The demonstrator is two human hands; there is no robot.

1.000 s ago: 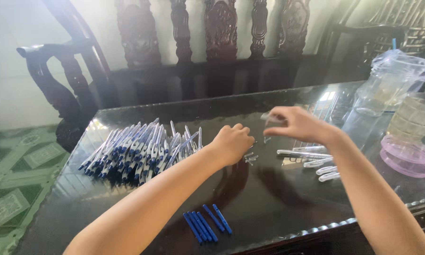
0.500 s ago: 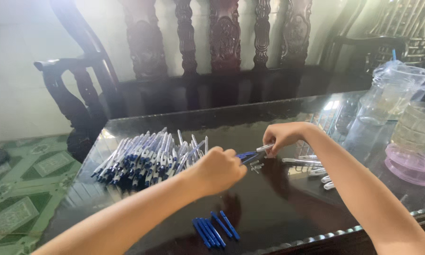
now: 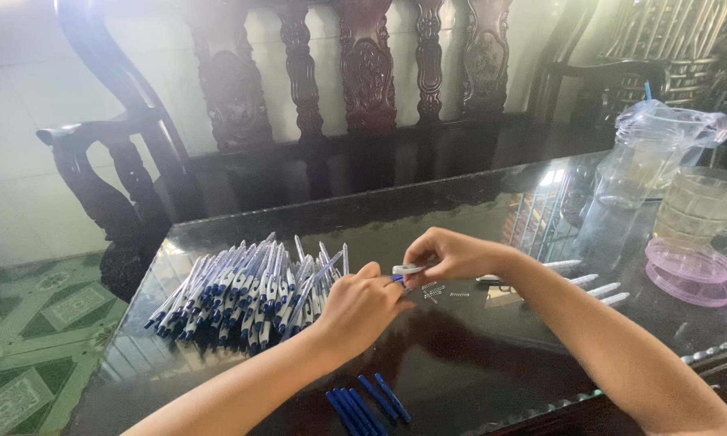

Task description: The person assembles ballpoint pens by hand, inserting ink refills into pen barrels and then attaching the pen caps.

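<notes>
Over a dark glossy desk (image 3: 476,379), the left hand (image 3: 363,305) and the right hand (image 3: 452,254) meet, both closed in a pinching grip on one white pen piece (image 3: 408,270) with a blue tip showing between the fingers. Just left of the hands lies a heap of blue-and-white pens (image 3: 246,292). A few blue pen barrels (image 3: 367,401) lie near the front edge. White pen parts (image 3: 598,287) and small springs (image 3: 444,292) sit beside the right forearm. At the far right stand a clear plastic jug (image 3: 646,161) and a stack of clear cups (image 3: 699,206) on a pink lid (image 3: 691,274). A carved wooden bench (image 3: 363,89) stands behind.
</notes>
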